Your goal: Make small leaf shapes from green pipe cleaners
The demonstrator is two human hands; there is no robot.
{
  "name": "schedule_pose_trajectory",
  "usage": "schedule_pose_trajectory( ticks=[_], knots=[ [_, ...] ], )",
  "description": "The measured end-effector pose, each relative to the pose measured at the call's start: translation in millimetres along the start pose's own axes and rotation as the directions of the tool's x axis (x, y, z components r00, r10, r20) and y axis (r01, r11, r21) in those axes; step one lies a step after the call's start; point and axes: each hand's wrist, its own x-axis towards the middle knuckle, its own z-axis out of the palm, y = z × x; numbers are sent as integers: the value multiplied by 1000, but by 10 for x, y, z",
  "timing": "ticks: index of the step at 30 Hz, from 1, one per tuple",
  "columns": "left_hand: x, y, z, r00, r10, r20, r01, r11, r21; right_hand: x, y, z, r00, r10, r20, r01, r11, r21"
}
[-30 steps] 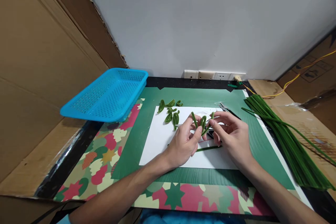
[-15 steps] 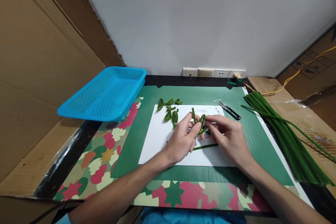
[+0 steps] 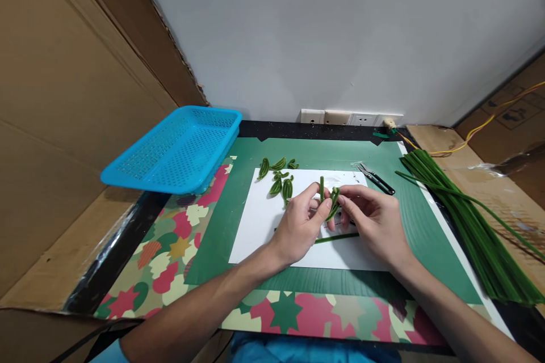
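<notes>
My left hand (image 3: 301,221) pinches a bent green pipe cleaner (image 3: 334,204) between thumb and fingers, with one straight end standing up above the fingers. From the other side, my right hand (image 3: 377,220) grips the top of the same looped piece with thumb and forefinger. Both hands are held over a white sheet of paper (image 3: 258,238). Below them a straight green stem (image 3: 336,237) lies on the sheet. Several leaf shapes of bent green pipe cleaner (image 3: 287,188) lie beyond my left hand. Part of a dark object under my fingers is hidden.
Black-handled thread snips (image 3: 377,180) lie beyond my right hand on a green mat (image 3: 430,244). At the right is a bundle of long green pipe cleaners (image 3: 464,227). A blue perforated basket (image 3: 170,150) stands at the left rear. Wall sockets (image 3: 338,118) and a yellow cable (image 3: 472,133) are behind.
The looped piece has turned between my fingers and now shows narrower, its upper end pinched by my right hand. The whole view has shifted slightly.
</notes>
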Motion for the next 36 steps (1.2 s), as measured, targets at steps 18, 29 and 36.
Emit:
schedule_pose_trajectory(
  ticks=[18,29,36],
  knots=[
    [16,12,-33,1000,-10,23,9,1000,21,75,-31,-60,996,75,55,-83,986,146],
    [51,2,-40,998,-44,36,48,991,-124,62,-26,-4,975,125,184,-180,931,319],
    [58,-35,-13,1000,-14,23,17,995,-100,72,-46,-10,984,108,143,-149,935,322]
  ],
)
